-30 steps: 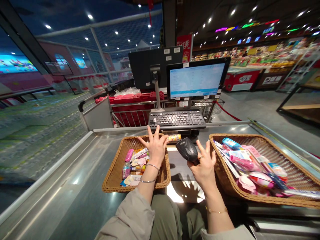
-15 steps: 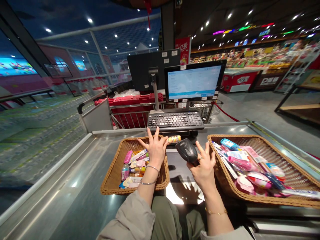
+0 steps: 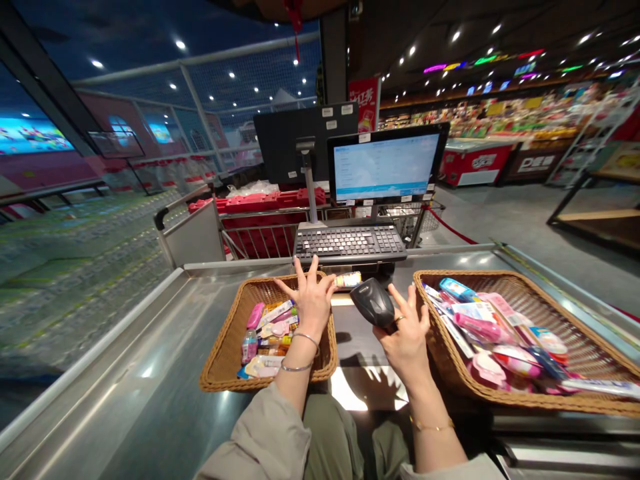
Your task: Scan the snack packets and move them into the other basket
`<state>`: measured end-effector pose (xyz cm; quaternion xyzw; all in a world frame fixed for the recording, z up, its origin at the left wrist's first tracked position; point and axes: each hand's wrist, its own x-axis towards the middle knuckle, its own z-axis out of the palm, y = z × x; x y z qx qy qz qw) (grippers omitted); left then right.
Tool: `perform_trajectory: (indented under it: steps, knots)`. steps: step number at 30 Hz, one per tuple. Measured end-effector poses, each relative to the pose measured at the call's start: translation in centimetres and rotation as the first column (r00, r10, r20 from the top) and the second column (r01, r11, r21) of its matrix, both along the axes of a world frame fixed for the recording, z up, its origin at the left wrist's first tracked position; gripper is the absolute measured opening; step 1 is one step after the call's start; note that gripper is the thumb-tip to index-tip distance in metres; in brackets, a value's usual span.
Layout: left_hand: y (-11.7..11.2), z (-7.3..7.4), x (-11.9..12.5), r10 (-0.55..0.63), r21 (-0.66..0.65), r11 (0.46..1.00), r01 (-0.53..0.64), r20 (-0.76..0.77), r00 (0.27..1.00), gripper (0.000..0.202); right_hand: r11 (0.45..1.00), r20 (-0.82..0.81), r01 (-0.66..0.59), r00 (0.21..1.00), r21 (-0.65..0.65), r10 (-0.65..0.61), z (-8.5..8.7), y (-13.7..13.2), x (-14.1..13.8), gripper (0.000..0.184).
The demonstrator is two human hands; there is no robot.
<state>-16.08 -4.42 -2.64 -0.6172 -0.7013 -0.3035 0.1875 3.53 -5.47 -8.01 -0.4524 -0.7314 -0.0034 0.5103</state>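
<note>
Two hands (image 3: 313, 308) (image 3: 409, 348), two wicker baskets (image 3: 265, 385) (image 3: 500, 398), one handheld barcode scanner (image 3: 373, 303)

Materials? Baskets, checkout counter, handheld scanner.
The baskets: tan woven wicker or plastic imitation; visible weave, matte, can't tell which. The counter: probably polished stainless steel; metallic sheen, bright glare. The handheld scanner: likely moulded black plastic; smooth, dull shell with soft highlights.

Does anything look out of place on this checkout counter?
Yes, one small thing. A little orange-and-white packaged item lies by itself on the steel counter, just past the corner of the left wicker basket and below the keyboard. It stands out because the other goods are in baskets.
</note>
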Motion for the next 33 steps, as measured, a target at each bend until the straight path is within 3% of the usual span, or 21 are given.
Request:
perform_trajectory:
  steps: [21,33]
  knots:
    - [-0.2,0.3,-0.6,-0.011,0.006,1.000,0.010,0.017,1.000,0.014,1.000,0.009,0.003,1.000,-0.007,-0.003,0.3,-0.2,0.0,0.020]
    - [0.2,0.8,-2.0,-0.036,0.008,0.999,0.037,-0.078,0.996,0.012,0.998,0.082,-0.004,0.997,0.057,-0.001,0.1,0.0,0.1,0.015]
